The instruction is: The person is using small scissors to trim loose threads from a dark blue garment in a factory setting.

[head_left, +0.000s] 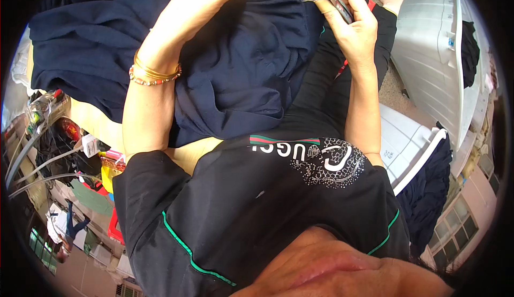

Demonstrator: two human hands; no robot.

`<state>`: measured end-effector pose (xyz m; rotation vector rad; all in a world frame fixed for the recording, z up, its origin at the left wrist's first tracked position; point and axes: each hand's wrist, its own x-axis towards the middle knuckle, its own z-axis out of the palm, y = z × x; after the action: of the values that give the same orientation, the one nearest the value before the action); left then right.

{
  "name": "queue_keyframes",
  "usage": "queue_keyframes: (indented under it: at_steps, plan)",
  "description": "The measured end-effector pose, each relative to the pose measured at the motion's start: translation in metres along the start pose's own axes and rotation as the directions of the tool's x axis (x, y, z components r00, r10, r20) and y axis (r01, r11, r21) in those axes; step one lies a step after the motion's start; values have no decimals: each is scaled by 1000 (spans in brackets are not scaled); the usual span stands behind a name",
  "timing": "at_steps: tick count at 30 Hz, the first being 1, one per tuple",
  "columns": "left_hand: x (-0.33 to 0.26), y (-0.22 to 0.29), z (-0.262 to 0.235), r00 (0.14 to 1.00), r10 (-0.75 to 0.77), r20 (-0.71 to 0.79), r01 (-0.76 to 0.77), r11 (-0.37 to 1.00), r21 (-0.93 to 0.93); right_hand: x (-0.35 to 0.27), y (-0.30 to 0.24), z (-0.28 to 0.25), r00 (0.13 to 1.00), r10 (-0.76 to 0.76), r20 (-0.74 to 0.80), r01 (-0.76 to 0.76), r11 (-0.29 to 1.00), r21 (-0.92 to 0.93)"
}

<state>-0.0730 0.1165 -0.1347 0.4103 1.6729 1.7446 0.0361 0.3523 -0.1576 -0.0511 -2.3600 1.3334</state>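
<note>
On lap: left hand (201,5) flat on navy garment (241,66), right hand (350,21) gripping snips (337,0).

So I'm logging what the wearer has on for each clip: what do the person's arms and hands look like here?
Both forearms are bare. The left hand has thin gold bangles and a beaded bracelet at the wrist. The right hand wears nothing visible. Short black sleeves with green piping cover the upper arms.

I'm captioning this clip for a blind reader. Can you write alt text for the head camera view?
A person's right hand holds small thread snips at the edge of a dark navy garment, while the left hand rests flat on the cloth. The left wrist wears bangles; white plastic crates stand to the right.
</note>
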Motion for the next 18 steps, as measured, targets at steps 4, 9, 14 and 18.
queue_keyframes:
  at_steps: [4,9,14,18]
  plan:
    - [4,-3,-2,926,303,223,-213,911,-354,12,-54,9,980,-187,72,189,982,-22]
    - [-3,8,0,994,10,109,17,972,-236,17,-60,17,944,-286,164,310,940,-141]
    - [-1,11,1,988,15,152,26,965,-261,21,-60,18,956,-226,189,252,959,-131]
    - [15,-13,-10,740,562,369,-337,785,-520,23,-59,20,942,-277,191,298,951,-89]
